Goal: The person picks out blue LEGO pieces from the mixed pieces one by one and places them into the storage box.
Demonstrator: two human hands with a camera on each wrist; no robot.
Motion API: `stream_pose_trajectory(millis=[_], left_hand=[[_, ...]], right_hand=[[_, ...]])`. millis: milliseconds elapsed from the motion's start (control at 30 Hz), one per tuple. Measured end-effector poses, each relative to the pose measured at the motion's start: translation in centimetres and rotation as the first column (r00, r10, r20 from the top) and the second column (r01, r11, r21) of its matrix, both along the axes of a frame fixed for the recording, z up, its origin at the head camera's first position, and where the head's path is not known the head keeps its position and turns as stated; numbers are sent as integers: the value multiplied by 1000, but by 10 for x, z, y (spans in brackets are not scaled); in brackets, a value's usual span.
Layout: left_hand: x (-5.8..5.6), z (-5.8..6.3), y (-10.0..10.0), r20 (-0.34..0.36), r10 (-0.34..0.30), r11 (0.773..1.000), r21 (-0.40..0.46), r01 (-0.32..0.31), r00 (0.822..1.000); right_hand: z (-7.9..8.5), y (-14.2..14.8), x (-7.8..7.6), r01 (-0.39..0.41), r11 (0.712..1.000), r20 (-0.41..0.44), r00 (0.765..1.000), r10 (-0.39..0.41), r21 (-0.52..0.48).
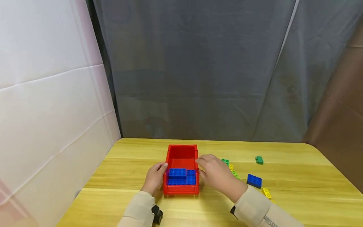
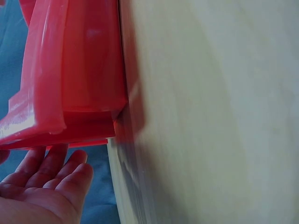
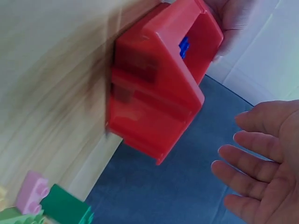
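A red plastic bin point(image 1: 181, 189) stands on the wooden table, with several blue toy bricks point(image 1: 177, 176) in its near half; bare red floor shows in its far half. My left hand point(image 1: 154, 177) holds the bin's left rim, thumb on top, fingers under the lip, as the left wrist view shows. On the other side, my right hand point(image 1: 216, 173) is beside the right rim with nothing in it. The right wrist view has this right hand point(image 3: 266, 163) apart from the bin point(image 3: 154, 93), fingers spread and loosely bent.
Right of my right hand lie green bricks point(image 1: 225, 161), partly hidden by it, and a blue brick point(image 1: 254, 181). A dark green brick point(image 1: 259, 160) is farther back; a yellow brick point(image 1: 266, 193) lies near my right sleeve. Grey curtain point(image 1: 198, 78) hangs behind the table.
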State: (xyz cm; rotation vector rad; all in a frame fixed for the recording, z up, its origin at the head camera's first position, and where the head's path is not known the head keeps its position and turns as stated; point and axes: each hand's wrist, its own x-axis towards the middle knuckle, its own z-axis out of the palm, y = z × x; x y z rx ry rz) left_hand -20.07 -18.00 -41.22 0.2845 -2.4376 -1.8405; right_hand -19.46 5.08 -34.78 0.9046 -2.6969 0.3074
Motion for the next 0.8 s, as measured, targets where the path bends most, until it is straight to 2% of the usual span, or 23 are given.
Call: stream_pose_trajectory(millis=[167,567,800], left_hand=[[1,1,-3,1,-2,1000,-14,2,1000],[2,-1,-12,-33,-10,998,-56,8,999],[2,0,-12,-28,-16,998,-62,15,999]], right_hand=[[-4,12,5,-22,1000,-61,998,21,-8],[-5,37,9,46,998,-135,989,-51,-36],[-12,56,8,65,995,-163,984,-76,-71]])
